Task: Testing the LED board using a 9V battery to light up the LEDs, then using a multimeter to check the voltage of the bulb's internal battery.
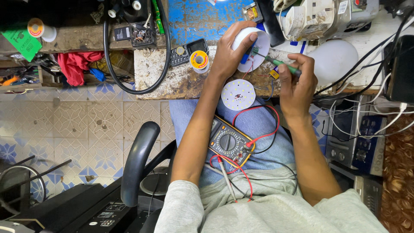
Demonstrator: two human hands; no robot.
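Fingers of left hand (227,55) wrapped around white bulb housing (251,48), right hand (296,84) pinching green-handled tool (282,64), tip hidden inside housing

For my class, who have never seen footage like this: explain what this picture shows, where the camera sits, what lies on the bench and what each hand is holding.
There is one picture, taken by a camera worn on the person's head and looking down at their own two bare hands, so no machine is involved. The left hand grips a white rounded plastic lamp housing over the worn, paint-stained workbench. The right hand holds a slim green-handled tool whose tip points into the housing. On the bench edge lies a round white disc dotted with small yellow squares, with a spool of solder wire and a small dark keypad phone nearby. A white frosted dome lies further right. On the person's lap rests a yellow-edged multimeter with red and black leads.
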